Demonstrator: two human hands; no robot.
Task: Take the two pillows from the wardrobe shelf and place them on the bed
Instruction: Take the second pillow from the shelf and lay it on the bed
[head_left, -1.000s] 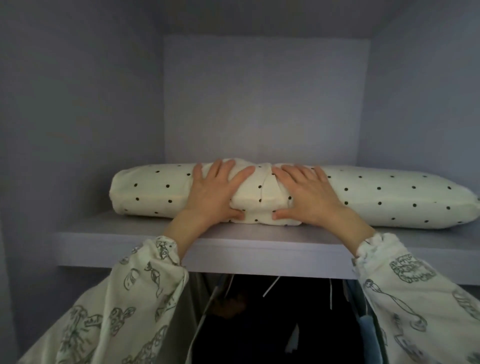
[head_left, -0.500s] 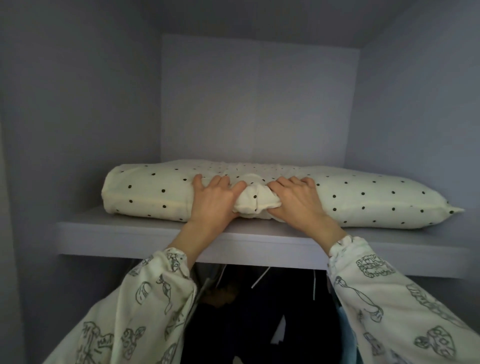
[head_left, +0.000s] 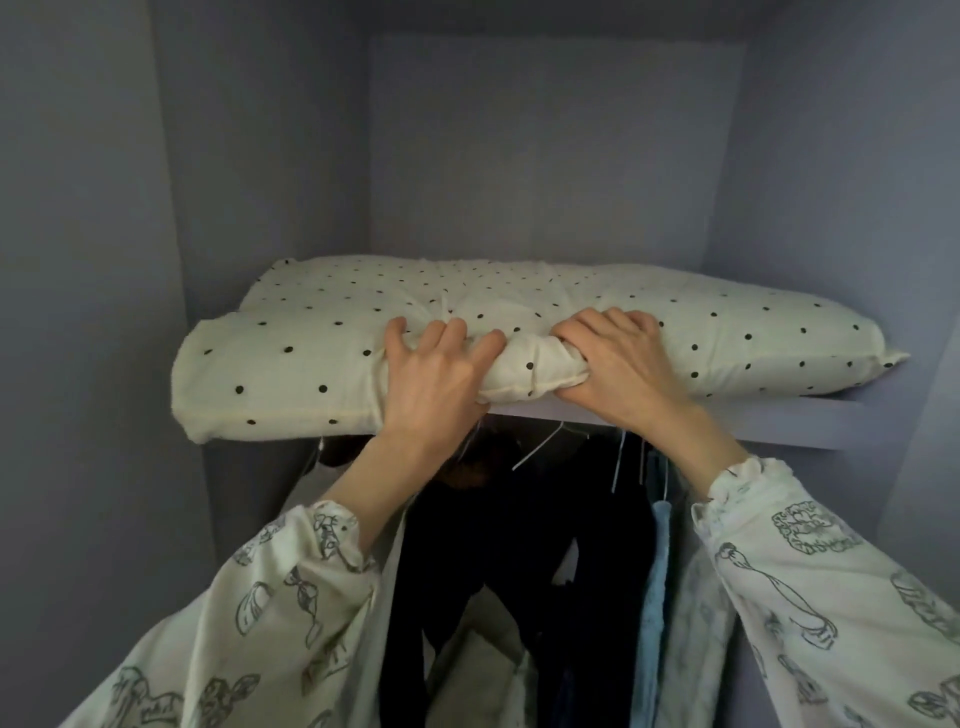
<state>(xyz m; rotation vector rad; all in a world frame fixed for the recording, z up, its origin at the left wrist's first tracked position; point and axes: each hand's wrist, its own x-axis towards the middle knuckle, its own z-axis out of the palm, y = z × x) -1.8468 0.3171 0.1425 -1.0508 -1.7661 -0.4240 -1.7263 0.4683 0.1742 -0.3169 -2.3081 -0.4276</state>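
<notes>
Here we are gripping the polka-dot pillow (head_left: 519, 332) with our left hand (head_left: 441, 379) and right hand (head_left: 618, 364), each bunching its front edge. It is lying on the wardrobe shelf (head_left: 727, 421), its left end overhanging. Only 1 pillow is showing. Pulling unevenly risks it sagging onto the hangers (head_left: 540, 447) below.

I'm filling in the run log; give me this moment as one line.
stage: pulling off shelf | left hand: grips cream black-dotted fabric pillow | right hand: grips it | pillow: left end overhangs grey wardrobe shelf
</notes>
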